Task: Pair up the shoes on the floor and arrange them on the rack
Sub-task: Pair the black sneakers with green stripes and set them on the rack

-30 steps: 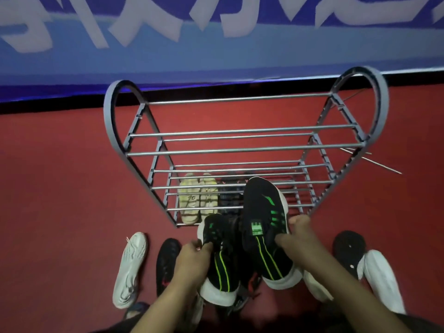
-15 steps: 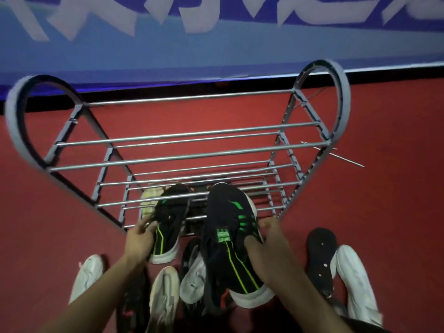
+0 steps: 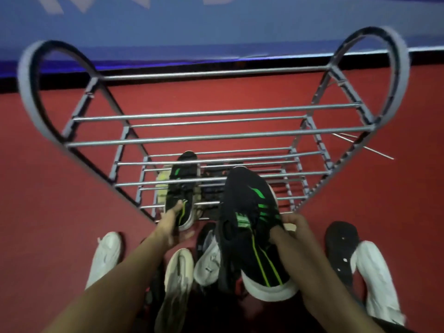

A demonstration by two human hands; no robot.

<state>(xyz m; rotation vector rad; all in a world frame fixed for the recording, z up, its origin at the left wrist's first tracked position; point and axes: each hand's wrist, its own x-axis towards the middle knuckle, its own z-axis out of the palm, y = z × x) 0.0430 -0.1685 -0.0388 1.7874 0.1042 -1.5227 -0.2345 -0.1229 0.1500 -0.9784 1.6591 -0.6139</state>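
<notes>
A grey metal shoe rack with bar shelves stands on the red floor ahead of me. My left hand holds the heel of a black sneaker with green stripes, toe pushed in among the rack's lower bars. My right hand grips the side of the matching black and green sneaker, which hangs in front of the rack, toe over the lower shelf. Beige sandals and a dark shoe lie on the bottom shelf, partly hidden by bars.
On the floor near me lie a white shoe at the left, a pale shoe, a grey-white sneaker, a black sandal and a white shoe at the right. A blue wall banner rises behind the rack.
I have leaned closer to the rack. My left hand has carried its black and green sneaker forward into the lower bars. The right-hand sneaker stays raised in front of the rack.
</notes>
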